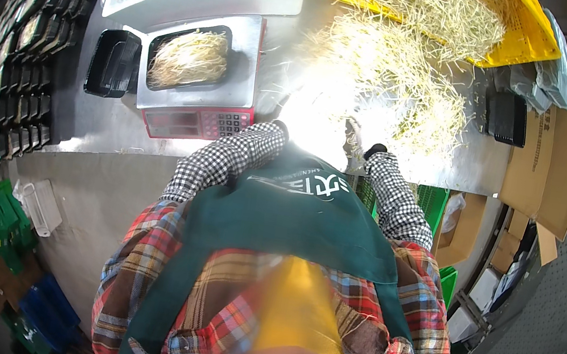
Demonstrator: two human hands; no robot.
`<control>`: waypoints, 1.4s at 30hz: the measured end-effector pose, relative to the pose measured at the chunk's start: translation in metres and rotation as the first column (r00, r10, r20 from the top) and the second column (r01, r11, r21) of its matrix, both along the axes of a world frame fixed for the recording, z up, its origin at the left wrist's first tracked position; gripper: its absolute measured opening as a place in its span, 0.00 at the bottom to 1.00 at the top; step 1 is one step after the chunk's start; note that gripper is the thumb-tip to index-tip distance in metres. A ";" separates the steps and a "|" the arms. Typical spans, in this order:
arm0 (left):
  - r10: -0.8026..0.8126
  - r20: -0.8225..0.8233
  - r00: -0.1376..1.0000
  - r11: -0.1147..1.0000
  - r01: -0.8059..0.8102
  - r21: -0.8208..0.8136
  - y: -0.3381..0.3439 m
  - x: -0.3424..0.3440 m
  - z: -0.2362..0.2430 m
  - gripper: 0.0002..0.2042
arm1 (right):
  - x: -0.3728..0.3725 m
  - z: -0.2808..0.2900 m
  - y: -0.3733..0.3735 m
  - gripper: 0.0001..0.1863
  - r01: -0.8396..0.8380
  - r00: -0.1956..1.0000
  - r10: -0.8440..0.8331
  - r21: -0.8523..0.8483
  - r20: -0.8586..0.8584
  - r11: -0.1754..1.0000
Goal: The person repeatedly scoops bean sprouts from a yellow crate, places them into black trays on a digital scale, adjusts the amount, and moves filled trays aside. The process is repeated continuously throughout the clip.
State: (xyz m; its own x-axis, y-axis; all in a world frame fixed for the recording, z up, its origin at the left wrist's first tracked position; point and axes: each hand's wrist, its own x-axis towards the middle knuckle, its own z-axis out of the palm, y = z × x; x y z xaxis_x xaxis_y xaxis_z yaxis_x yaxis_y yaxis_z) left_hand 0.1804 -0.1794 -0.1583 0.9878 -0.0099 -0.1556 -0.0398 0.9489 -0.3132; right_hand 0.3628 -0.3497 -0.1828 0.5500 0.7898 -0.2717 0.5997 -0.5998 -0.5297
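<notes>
We look straight down on a steel table (pixel 122 127). Our landmark is the scale (pixel 200 73) with red keypad at the table's near edge. On it sits a black tray (pixel 190 57) filled with pale bean sprouts. Just left of the scale lie empty black trays (pixel 113 63). Right of the scale, a loose sprout pile (pixel 394 76) spreads below a yellow crate (pixel 517 36). Our right hand (pixel 353 142), gloved, touches that pile; our left hand (pixel 282 129) is lost in glare.
</notes>
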 end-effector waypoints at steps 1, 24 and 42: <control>0.002 -0.017 1.000 1.000 -0.002 0.018 -0.004 0.001 0.003 0.21 | 0.011 0.007 -0.005 0.17 -0.030 0.999 0.030 0.014 0.024 0.999; 0.718 0.264 0.644 -0.679 0.565 0.469 0.183 -0.232 0.167 0.52 | -0.219 0.210 0.294 0.21 -0.664 0.746 0.486 0.452 0.455 0.596; 0.570 0.210 0.794 -0.743 0.390 0.544 0.207 -0.206 0.155 0.34 | -0.253 0.172 0.284 0.29 -0.347 0.929 0.187 0.573 0.320 0.743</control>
